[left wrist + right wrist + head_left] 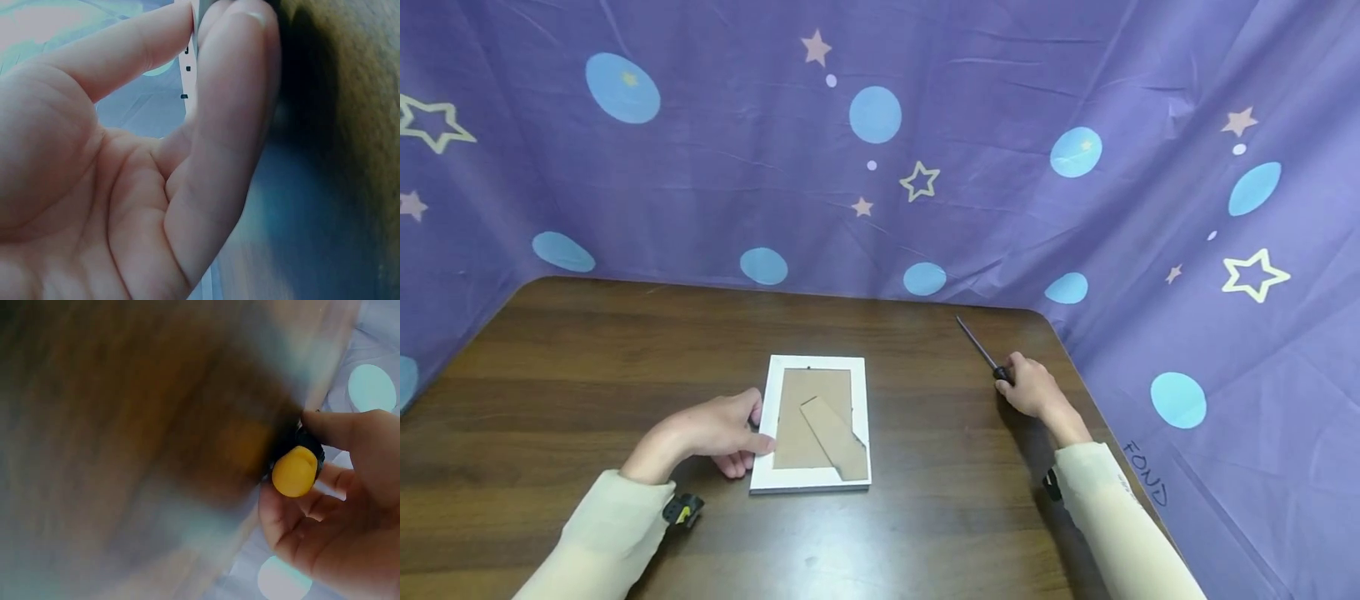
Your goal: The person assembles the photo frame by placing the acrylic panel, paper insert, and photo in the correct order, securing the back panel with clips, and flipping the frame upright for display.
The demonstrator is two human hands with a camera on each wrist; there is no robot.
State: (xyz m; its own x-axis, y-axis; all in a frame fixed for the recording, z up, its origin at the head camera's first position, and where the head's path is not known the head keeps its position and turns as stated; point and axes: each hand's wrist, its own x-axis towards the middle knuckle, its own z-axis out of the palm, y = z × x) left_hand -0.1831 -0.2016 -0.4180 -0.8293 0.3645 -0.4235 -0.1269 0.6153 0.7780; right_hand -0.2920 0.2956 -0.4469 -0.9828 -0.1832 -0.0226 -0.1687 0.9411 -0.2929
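A white picture frame lies back side up in the middle of the table, its brown backing board and angled easel stand showing. My left hand grips its left edge, thumb on the white border and fingers at the side and below; the left wrist view shows the thumb and fingers closing on that thin edge. At the right, my right hand holds a screwdriver by its black handle, the metal shaft pointing away to the far left. In the right wrist view, the handle's yellow end shows between thumb and fingers.
The brown wooden table has rounded far corners. A purple curtain with stars and blue dots hangs along its back and both sides. Close to the right forearm runs the table's right edge.
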